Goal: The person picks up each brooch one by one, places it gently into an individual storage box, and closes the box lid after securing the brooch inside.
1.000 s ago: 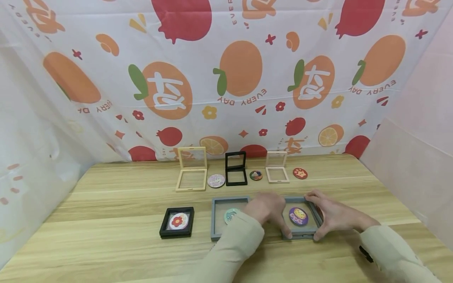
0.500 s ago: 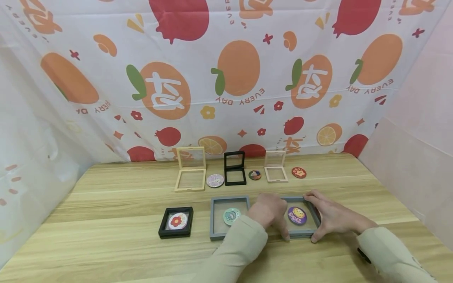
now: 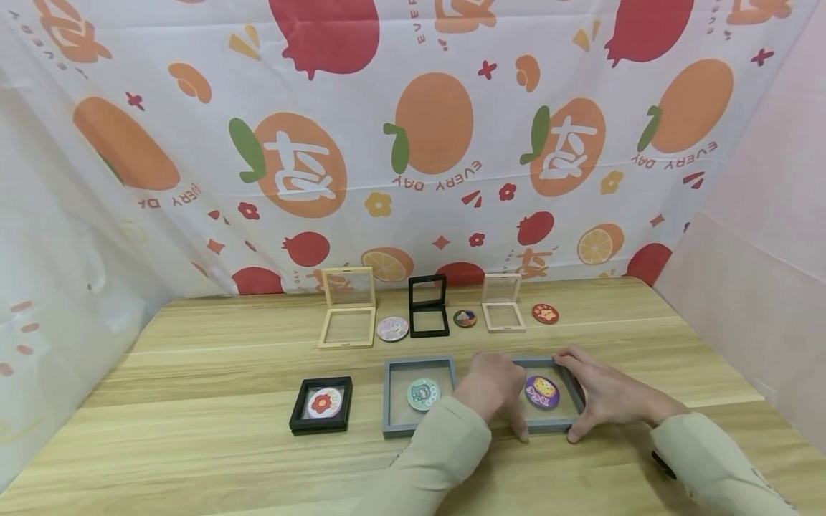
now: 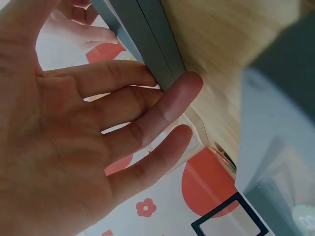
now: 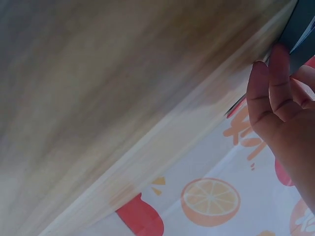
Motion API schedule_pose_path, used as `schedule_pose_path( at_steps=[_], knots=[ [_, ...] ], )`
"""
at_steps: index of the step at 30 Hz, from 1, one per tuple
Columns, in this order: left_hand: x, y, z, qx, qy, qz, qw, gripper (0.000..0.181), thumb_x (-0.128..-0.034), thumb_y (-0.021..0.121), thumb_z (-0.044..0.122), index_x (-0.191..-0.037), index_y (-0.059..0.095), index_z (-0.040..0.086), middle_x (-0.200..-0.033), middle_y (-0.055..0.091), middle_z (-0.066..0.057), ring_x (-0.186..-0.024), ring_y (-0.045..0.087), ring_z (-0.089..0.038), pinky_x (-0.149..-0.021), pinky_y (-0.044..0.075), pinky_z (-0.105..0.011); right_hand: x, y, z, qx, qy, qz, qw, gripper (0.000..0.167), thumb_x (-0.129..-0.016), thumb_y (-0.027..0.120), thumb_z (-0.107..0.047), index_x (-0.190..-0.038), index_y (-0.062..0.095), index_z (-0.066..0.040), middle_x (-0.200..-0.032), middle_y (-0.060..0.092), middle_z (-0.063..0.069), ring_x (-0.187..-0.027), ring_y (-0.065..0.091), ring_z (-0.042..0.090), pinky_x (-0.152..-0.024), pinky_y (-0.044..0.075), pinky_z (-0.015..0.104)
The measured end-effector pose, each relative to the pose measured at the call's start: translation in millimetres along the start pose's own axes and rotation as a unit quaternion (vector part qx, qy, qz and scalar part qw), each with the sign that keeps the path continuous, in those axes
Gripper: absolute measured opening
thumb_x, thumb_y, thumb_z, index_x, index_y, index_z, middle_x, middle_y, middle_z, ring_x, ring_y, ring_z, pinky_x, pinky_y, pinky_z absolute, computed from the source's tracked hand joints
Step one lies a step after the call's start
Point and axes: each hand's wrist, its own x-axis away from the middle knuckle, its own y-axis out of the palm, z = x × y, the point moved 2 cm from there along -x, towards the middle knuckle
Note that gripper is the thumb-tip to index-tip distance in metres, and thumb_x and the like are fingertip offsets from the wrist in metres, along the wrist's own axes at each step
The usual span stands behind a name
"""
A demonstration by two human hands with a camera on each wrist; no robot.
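At the right of the head view, both hands hold a grey square display frame (image 3: 550, 426) from opposite sides. Inside its clear film sits a purple and yellow round badge (image 3: 542, 393). My left hand (image 3: 492, 388) grips the left side, thumb at the front corner and fingers toward the back. In the left wrist view, fingertips touch the frame's edge (image 4: 147, 34), where a thin seam runs between two halves. My right hand (image 3: 609, 398) spans the right side from back corner to front. The right wrist view shows its fingers against the dark edge, beside a narrow wedge-shaped gap.
Left of the hands lie another grey frame (image 3: 388, 401) with a green badge (image 3: 423, 395) and a black frame (image 3: 298, 414) with a flower badge (image 3: 324, 403). Behind stand opened yellow (image 3: 325, 328), black (image 3: 429, 334) and pale (image 3: 506, 329) frames, with loose badges beside them.
The grey frame's two layers, slightly apart along the front and right edges a second ago, now look closer together. Both hands keep their places on it, the left shifting slightly.
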Motion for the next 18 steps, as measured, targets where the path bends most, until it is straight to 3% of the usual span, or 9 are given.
schedule_pose_path(
  at_steps=[7,18],
  knots=[
    [-1.5,1.4,3.1,-0.012,-0.01,0.004,0.9999,0.067,-0.0567,0.086,0.073,-0.106,0.074,0.028,-0.092,0.065,0.009,-0.08,0.056,-0.007,-0.075,0.053,-0.028,0.5,-0.4,-0.9,-0.002,0.005,-0.003,1.0,0.11,-0.059,0.095,-0.047,-0.137,0.045,0.013,-0.135,0.043,0.018,-0.119,0.052,0.038,-0.096,0.047,0.056],
    [-0.2,1.4,2.7,-0.002,-0.011,0.001,0.9999,0.071,-0.0568,0.086,0.072,-0.11,0.074,0.027,-0.088,0.062,0.008,-0.076,0.053,-0.008,-0.07,0.052,-0.026,-0.7,-0.3,-0.2,-0.01,0.005,-0.01,0.9999,0.112,-0.059,0.095,-0.046,-0.138,0.043,0.013,-0.135,0.043,0.019,-0.119,0.051,0.038,-0.096,0.046,0.056]
  ],
)
